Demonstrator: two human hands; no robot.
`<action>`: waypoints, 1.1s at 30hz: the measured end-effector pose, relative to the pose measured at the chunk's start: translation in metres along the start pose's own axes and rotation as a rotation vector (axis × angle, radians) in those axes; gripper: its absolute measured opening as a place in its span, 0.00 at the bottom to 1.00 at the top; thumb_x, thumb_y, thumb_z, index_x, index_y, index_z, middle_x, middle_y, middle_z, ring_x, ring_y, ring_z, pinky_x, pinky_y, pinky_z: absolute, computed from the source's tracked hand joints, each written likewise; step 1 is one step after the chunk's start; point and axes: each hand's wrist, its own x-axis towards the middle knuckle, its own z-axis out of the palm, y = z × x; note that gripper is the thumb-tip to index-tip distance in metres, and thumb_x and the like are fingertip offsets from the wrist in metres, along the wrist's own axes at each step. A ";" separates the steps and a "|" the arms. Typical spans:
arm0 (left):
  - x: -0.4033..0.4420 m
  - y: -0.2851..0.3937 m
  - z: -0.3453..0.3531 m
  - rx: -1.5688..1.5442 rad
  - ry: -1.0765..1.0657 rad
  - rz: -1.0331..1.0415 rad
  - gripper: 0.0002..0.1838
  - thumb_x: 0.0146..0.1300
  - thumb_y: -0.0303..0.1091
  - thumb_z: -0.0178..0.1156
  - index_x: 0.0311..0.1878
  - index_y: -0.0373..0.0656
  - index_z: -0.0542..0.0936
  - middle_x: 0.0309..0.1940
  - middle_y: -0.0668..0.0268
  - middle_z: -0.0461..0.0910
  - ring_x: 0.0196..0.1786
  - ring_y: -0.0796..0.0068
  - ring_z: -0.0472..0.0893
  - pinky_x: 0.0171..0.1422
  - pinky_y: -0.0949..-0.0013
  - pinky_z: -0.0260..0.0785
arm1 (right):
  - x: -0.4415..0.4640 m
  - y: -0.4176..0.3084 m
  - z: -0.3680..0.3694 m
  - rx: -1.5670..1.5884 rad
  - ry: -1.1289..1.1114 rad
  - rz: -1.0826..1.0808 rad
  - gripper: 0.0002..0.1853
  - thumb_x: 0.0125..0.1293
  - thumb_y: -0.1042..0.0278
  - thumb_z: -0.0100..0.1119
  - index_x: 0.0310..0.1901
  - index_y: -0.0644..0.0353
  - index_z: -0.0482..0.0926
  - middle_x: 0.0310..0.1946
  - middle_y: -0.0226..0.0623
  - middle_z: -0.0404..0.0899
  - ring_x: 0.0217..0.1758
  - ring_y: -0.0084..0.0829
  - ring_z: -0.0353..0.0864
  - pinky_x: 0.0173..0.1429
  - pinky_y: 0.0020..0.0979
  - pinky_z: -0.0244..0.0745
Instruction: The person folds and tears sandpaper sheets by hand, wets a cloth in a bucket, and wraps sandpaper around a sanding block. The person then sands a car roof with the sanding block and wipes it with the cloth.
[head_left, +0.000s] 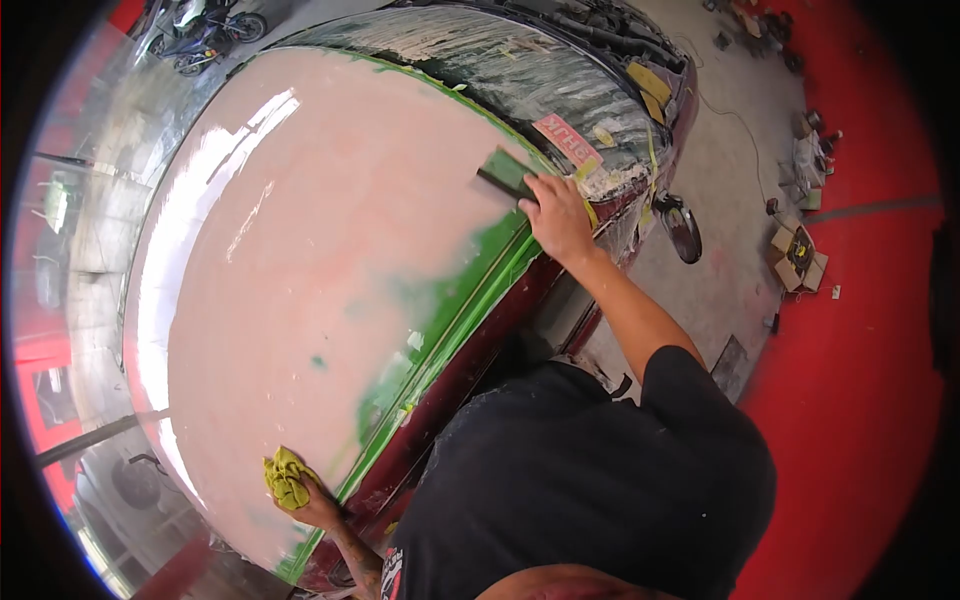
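A green and dark sanding block (505,172) rests on the pale pinkish car roof (270,270), near its corner by the windshield. My right hand (560,215) is closed around the near end of this block, with the arm stretched out. Toward the other end of the roof, my left hand (318,508) grips a crumpled yellow-green cloth (288,478) against the surface. Green patches (470,270) show along the roof's near side, beside strips of green masking tape (440,350).
Smeared, masked glass (470,50) bears a red-and-white label (568,140). A side mirror (680,228) juts out at the right. Beyond stand an open cardboard box (798,258) and a cable on the floor. A motorcycle (205,35) is at the upper left.
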 end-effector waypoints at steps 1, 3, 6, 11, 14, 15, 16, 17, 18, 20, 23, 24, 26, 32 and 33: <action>-0.001 0.004 0.003 -0.032 -0.009 0.003 0.25 0.64 0.27 0.66 0.60 0.29 0.69 0.56 0.51 0.78 0.56 0.62 0.79 0.63 0.62 0.72 | -0.015 -0.010 -0.005 0.017 0.002 -0.043 0.21 0.61 0.62 0.68 0.55 0.61 0.80 0.51 0.44 0.79 0.51 0.48 0.75 0.60 0.43 0.70; 0.000 -0.002 0.003 -0.001 -0.004 -0.003 0.24 0.64 0.27 0.66 0.60 0.29 0.69 0.56 0.51 0.78 0.56 0.62 0.80 0.63 0.62 0.72 | -0.019 -0.006 -0.008 0.041 -0.009 -0.061 0.22 0.61 0.63 0.68 0.56 0.61 0.80 0.51 0.45 0.79 0.53 0.48 0.74 0.61 0.44 0.70; -0.004 -0.004 -0.003 0.065 -0.001 -0.012 0.23 0.65 0.25 0.64 0.60 0.28 0.69 0.57 0.50 0.78 0.56 0.61 0.80 0.63 0.62 0.71 | 0.013 0.012 0.006 -0.003 0.037 -0.014 0.22 0.60 0.63 0.69 0.55 0.60 0.80 0.50 0.45 0.78 0.53 0.48 0.74 0.60 0.44 0.71; -0.002 0.008 0.002 -0.013 -0.035 -0.057 0.23 0.66 0.25 0.63 0.60 0.28 0.69 0.58 0.50 0.77 0.58 0.61 0.80 0.64 0.62 0.71 | -0.034 -0.050 -0.009 0.139 -0.020 -0.105 0.21 0.58 0.60 0.70 0.52 0.56 0.81 0.50 0.41 0.77 0.50 0.45 0.74 0.58 0.43 0.71; -0.003 0.002 -0.001 -0.028 -0.053 -0.033 0.23 0.65 0.25 0.64 0.60 0.28 0.69 0.57 0.51 0.78 0.58 0.61 0.79 0.64 0.62 0.71 | -0.018 -0.027 -0.008 0.082 0.024 -0.182 0.21 0.58 0.59 0.70 0.52 0.55 0.82 0.49 0.41 0.77 0.50 0.45 0.74 0.57 0.42 0.71; -0.003 -0.001 -0.001 0.006 -0.030 -0.008 0.23 0.65 0.25 0.64 0.60 0.28 0.69 0.57 0.51 0.78 0.58 0.61 0.79 0.64 0.62 0.71 | 0.001 -0.008 0.002 0.059 0.096 -0.158 0.20 0.59 0.58 0.69 0.51 0.55 0.82 0.48 0.41 0.78 0.50 0.45 0.75 0.56 0.42 0.71; -0.002 -0.002 0.000 0.035 -0.004 0.017 0.23 0.65 0.25 0.63 0.60 0.28 0.69 0.57 0.51 0.78 0.57 0.61 0.80 0.65 0.61 0.71 | 0.016 0.004 0.014 0.061 0.100 -0.158 0.20 0.59 0.58 0.69 0.51 0.55 0.82 0.48 0.41 0.78 0.50 0.45 0.75 0.56 0.42 0.71; -0.003 -0.001 0.001 0.032 -0.002 0.018 0.23 0.65 0.25 0.63 0.60 0.28 0.69 0.57 0.51 0.78 0.57 0.61 0.80 0.65 0.61 0.71 | 0.030 0.014 0.024 -0.001 0.124 -0.073 0.19 0.59 0.59 0.68 0.51 0.56 0.82 0.47 0.41 0.78 0.49 0.45 0.75 0.56 0.42 0.71; -0.004 0.001 0.000 0.036 -0.004 0.011 0.23 0.65 0.25 0.64 0.60 0.28 0.69 0.57 0.51 0.78 0.58 0.61 0.79 0.65 0.61 0.71 | 0.035 0.016 0.029 -0.063 0.146 0.012 0.19 0.60 0.59 0.68 0.51 0.56 0.82 0.46 0.41 0.78 0.49 0.45 0.75 0.56 0.42 0.71; -0.001 0.005 0.002 0.029 0.004 0.003 0.23 0.65 0.25 0.64 0.60 0.28 0.69 0.57 0.51 0.78 0.58 0.61 0.79 0.65 0.61 0.71 | 0.015 -0.021 0.013 0.000 0.115 -0.028 0.19 0.58 0.59 0.69 0.50 0.56 0.82 0.45 0.44 0.78 0.49 0.46 0.74 0.56 0.42 0.71; -0.003 0.006 0.003 -0.008 -0.028 -0.034 0.24 0.65 0.27 0.65 0.61 0.29 0.69 0.58 0.51 0.77 0.58 0.62 0.79 0.65 0.61 0.71 | -0.018 -0.053 -0.003 0.138 0.025 -0.155 0.19 0.58 0.58 0.69 0.49 0.56 0.83 0.45 0.44 0.78 0.49 0.45 0.75 0.55 0.43 0.71; -0.002 0.000 0.002 -0.007 -0.031 -0.049 0.28 0.64 0.27 0.67 0.63 0.29 0.67 0.59 0.50 0.76 0.59 0.60 0.78 0.66 0.60 0.70 | -0.014 -0.042 -0.002 0.126 0.047 -0.199 0.19 0.58 0.58 0.69 0.49 0.56 0.83 0.46 0.43 0.78 0.49 0.45 0.75 0.55 0.43 0.71; -0.002 -0.003 -0.003 0.000 -0.038 -0.058 0.31 0.62 0.28 0.68 0.65 0.30 0.65 0.60 0.49 0.75 0.61 0.59 0.77 0.67 0.58 0.69 | 0.007 -0.020 0.007 0.118 0.070 -0.235 0.18 0.58 0.59 0.70 0.49 0.55 0.84 0.46 0.42 0.78 0.48 0.44 0.75 0.54 0.43 0.72; -0.004 0.017 0.006 -0.014 0.016 -0.022 0.25 0.64 0.26 0.65 0.61 0.28 0.68 0.57 0.51 0.78 0.57 0.61 0.79 0.64 0.62 0.71 | 0.001 -0.044 0.007 0.066 0.069 -0.109 0.18 0.60 0.62 0.68 0.51 0.59 0.83 0.47 0.41 0.77 0.48 0.45 0.74 0.56 0.43 0.69; -0.004 0.014 0.005 -0.034 0.005 -0.046 0.25 0.64 0.27 0.65 0.61 0.28 0.68 0.57 0.51 0.78 0.57 0.61 0.79 0.64 0.61 0.71 | -0.018 -0.058 -0.005 0.126 0.010 -0.125 0.18 0.60 0.63 0.67 0.51 0.59 0.83 0.47 0.41 0.77 0.48 0.45 0.74 0.56 0.44 0.69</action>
